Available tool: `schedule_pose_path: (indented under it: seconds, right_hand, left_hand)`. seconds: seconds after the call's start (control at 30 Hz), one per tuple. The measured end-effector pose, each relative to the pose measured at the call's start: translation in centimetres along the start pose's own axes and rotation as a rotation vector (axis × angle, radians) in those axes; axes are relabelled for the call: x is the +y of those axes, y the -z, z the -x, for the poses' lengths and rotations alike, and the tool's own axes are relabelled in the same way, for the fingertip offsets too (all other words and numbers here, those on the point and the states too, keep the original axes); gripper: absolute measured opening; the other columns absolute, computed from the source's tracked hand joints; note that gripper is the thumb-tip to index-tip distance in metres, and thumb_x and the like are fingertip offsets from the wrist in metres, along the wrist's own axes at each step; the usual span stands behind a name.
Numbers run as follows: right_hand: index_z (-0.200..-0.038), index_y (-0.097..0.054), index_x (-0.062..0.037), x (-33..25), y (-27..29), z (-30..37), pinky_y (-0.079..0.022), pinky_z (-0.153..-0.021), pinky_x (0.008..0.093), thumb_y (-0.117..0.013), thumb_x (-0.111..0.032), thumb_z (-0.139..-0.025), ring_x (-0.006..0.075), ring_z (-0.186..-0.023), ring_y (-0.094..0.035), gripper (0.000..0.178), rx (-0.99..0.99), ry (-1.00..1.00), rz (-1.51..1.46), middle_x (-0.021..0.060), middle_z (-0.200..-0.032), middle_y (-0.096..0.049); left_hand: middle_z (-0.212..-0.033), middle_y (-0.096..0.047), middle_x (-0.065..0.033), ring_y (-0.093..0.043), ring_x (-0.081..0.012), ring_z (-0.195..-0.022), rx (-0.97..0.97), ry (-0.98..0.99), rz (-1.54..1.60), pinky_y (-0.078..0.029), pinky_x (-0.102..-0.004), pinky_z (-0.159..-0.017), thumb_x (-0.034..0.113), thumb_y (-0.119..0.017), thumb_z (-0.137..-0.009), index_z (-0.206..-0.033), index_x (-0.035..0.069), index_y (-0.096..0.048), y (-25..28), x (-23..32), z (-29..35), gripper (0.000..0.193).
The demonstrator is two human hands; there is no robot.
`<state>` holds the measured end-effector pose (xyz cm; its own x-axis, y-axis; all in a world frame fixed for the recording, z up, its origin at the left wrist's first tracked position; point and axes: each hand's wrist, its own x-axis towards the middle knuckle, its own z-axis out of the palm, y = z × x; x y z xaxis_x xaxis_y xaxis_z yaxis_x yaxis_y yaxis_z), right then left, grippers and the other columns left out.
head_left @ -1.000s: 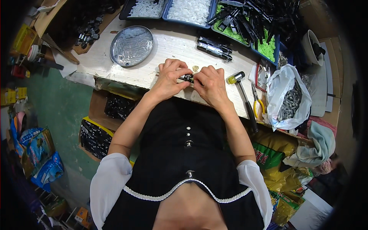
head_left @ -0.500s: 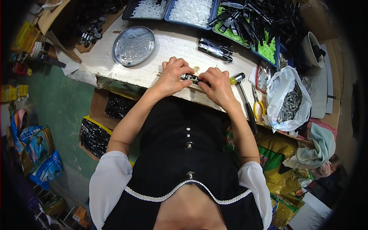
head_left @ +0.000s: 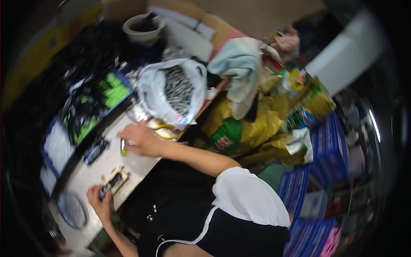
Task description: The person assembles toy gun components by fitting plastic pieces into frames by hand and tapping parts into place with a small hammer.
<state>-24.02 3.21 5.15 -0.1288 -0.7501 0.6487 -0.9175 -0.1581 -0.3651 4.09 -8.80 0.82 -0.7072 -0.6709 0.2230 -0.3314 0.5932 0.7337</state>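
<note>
My left hand has its fingers and thumb closed on the near end of a narrow black part. This part rests on a pale block by the table's front edge. My right hand is at a hammer with a yellow-green face, its fingers curled about the neck just behind the head; motion blurs them. Much of the hammer's handle is hidden under that hand and wrist. Yellow-handled pliers lie beside the right hand. A few black parts lie together behind the block.
A white plastic bag of small grey metal pieces stands past my right hand. Trays of white pieces and green pieces line the far side, with black parts heaped there. A round metal dish sits left. Gold sacks stand beside the table.
The view has swung to the right. My right hand has left the black part and moved to the hammer; my left hand stays on the part.
</note>
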Motion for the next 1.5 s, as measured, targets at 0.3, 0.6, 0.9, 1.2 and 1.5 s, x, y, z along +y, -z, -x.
schedule_pose_path:
  seconds: [0.3, 0.6, 0.9, 1.2, 1.5]
  right_hand:
    - [-0.118, -0.046, 0.0054, 0.9, 40.4, 4.2, -0.044, -0.061, 0.0297, -0.055, -0.01, -0.078, 0.0146, -0.064, -0.055, 0.044, 1.079, -0.628, 0.593, 0.0065, -0.074, -0.06]
    - [-0.121, -0.048, 0.0005, 1.9, 63.3, 2.1, -0.046, -0.049, 0.0279, -0.058, -0.011, -0.066, 0.0133, -0.051, -0.055, 0.057, 0.923, -1.003, 1.208, 0.0063, -0.062, -0.059]
    - [-0.096, -0.062, -0.0029, -4.5, 19.9, -5.0, -0.044, -0.055, 0.0263, -0.061, 0.001, -0.077, 0.0161, -0.064, -0.057, 0.02, -0.038, 0.082, 0.424, 0.0092, -0.08, -0.06]
    - [-0.081, -0.06, -0.0075, -5.5, -4.0, -1.2, -0.036, -0.063, 0.0333, -0.066, -0.006, -0.07, 0.0218, -0.074, -0.052, 0.012, -0.405, 0.12, -0.17, 0.004, -0.075, -0.054]
    - [-0.074, -0.06, -0.0093, -6.9, -7.6, -1.2, -0.029, -0.065, 0.034, -0.066, -0.011, -0.07, 0.0191, -0.073, -0.049, 0.008, -0.438, 0.088, -0.195, 0.0014, -0.072, -0.052]
  left_hand:
    - [-0.091, -0.054, -0.0094, -0.047, -0.0261, -0.091, 0.028, -0.036, 0.014, -0.038, -0.0352, -0.082, 0.006, -0.064, -0.06, -0.089, 0.003, -0.06, -1.1, 1.2, -1.2, 0.029]
    - [-0.091, -0.053, -0.009, -0.046, -0.0276, -0.091, 0.037, -0.106, -0.074, -0.036, -0.037, -0.083, 0.014, -0.065, -0.057, -0.089, 0.006, -0.06, -0.2, -0.2, -2.0, 0.033]
    - [-0.093, -0.053, -0.0077, -0.046, -0.026, -0.092, 0.125, -0.186, -0.043, -0.032, -0.0387, -0.081, 0.012, -0.071, -0.057, -0.089, 0.008, -0.062, -2.0, 0.4, -1.8, 0.033]
    - [-0.094, -0.056, 0.0015, -0.046, -0.0177, -0.093, 0.174, 0.069, 0.02, -0.03, -0.0332, -0.08, 0.012, -0.072, -0.062, -0.088, 0.01, -0.064, -0.3, 1.9, -0.2, 0.027]
    - [-0.093, -0.056, 0.0013, -0.046, -0.0175, -0.094, 0.172, -0.024, -0.083, -0.028, -0.0334, -0.08, 0.011, -0.069, -0.065, -0.076, 0.01, -0.063, -0.7, 1.5, -0.3, 0.012]
